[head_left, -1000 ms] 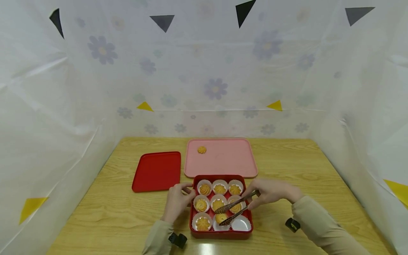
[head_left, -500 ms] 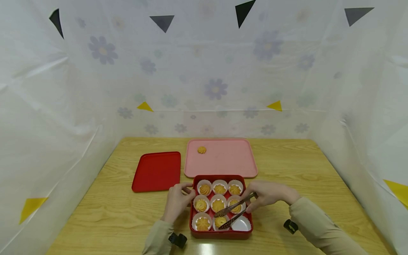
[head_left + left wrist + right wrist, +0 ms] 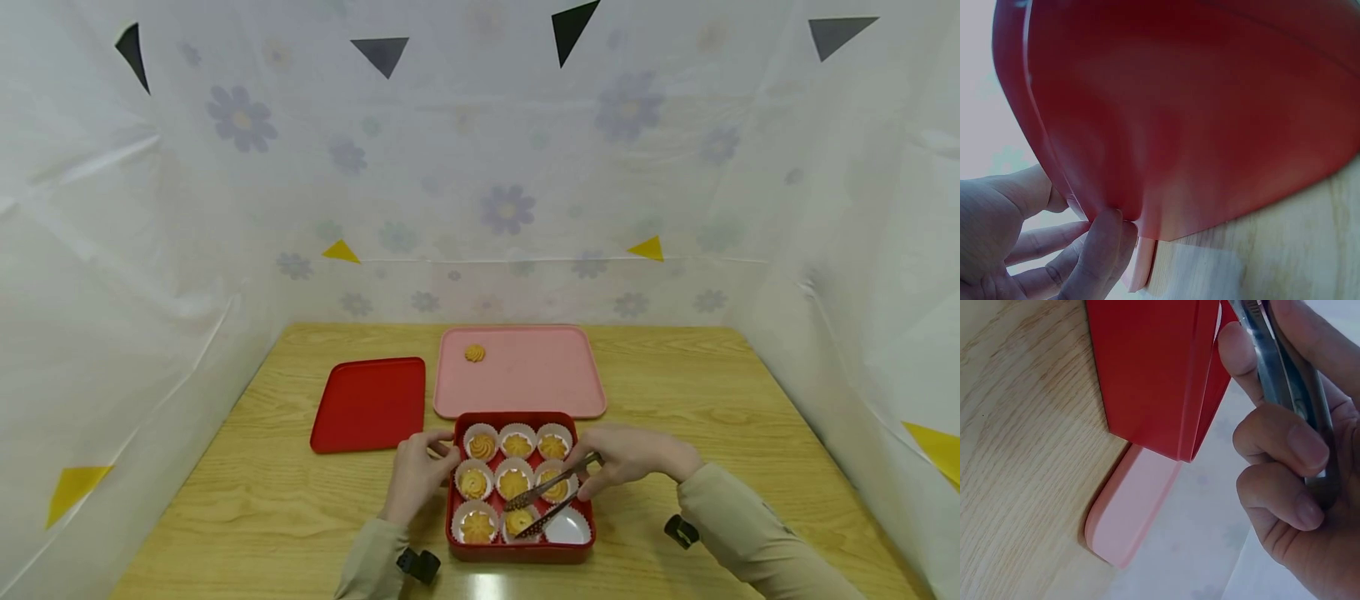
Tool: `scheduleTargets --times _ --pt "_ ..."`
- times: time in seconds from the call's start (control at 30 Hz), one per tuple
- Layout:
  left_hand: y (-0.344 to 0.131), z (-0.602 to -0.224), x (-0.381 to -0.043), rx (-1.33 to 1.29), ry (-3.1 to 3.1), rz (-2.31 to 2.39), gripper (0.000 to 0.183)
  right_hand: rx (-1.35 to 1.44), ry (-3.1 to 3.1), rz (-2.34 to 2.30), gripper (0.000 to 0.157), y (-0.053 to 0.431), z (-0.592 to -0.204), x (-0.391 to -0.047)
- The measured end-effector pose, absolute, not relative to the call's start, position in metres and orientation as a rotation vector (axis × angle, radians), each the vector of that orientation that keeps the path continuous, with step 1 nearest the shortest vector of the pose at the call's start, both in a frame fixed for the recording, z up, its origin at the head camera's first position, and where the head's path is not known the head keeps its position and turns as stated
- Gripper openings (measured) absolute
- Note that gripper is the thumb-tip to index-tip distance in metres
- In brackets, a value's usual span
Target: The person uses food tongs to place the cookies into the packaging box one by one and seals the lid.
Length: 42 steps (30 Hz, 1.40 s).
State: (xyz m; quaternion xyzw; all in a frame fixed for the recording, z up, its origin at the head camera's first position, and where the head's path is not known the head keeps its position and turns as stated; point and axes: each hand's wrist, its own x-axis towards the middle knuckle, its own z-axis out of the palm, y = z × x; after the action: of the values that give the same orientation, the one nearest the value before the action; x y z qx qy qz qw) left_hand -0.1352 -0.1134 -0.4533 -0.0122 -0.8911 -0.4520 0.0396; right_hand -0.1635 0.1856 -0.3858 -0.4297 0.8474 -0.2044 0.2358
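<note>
A red box [image 3: 517,553] holds rows of pale paper cups, nearly all with a piped cookie inside. My left hand [image 3: 417,472] grips the box's left wall near the back corner; in the left wrist view its fingers [image 3: 1100,250] press the red outer side. Curled around metal tongs [image 3: 1285,381], my right hand [image 3: 628,457] reaches over the box from the right. The perforated tong tips stand apart at the front middle cup, where a cookie [image 3: 517,522] sits. The front right cup [image 3: 567,527] shows only its bare white inside.
Behind the box lies a pink tray [image 3: 525,375] with one cookie [image 3: 475,353] at its back left. A flat red lid or tray [image 3: 369,405] lies to the left on the wooden table [image 3: 247,508]. White sheeting encloses the back and sides.
The cookie between the tong tips has come down into the front middle cup. The tongs have opened off it, and my right hand shifted slightly left. My left hand stays put.
</note>
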Motion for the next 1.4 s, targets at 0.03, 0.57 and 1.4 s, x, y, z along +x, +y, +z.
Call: scheduleTargets --times 0.03,0.57,1.4 --pt "-0.113 -0.453 -0.135 -0.038 -2.729 -1.384 0.026 -1.172 2.332 -0.552 0.026 0.185 -0.386 -0.163" --pt "-0.113 -0.454 -0.135 -0.049 -2.727 -1.381 0.026 -1.165 2.307 -0.599 0.023 0.186 -0.39 -0.166" --pt "-0.115 -0.455 -0.135 -0.046 -2.734 -1.383 0.026 -1.258 2.093 -0.952 0.018 0.205 -0.413 -0.185"
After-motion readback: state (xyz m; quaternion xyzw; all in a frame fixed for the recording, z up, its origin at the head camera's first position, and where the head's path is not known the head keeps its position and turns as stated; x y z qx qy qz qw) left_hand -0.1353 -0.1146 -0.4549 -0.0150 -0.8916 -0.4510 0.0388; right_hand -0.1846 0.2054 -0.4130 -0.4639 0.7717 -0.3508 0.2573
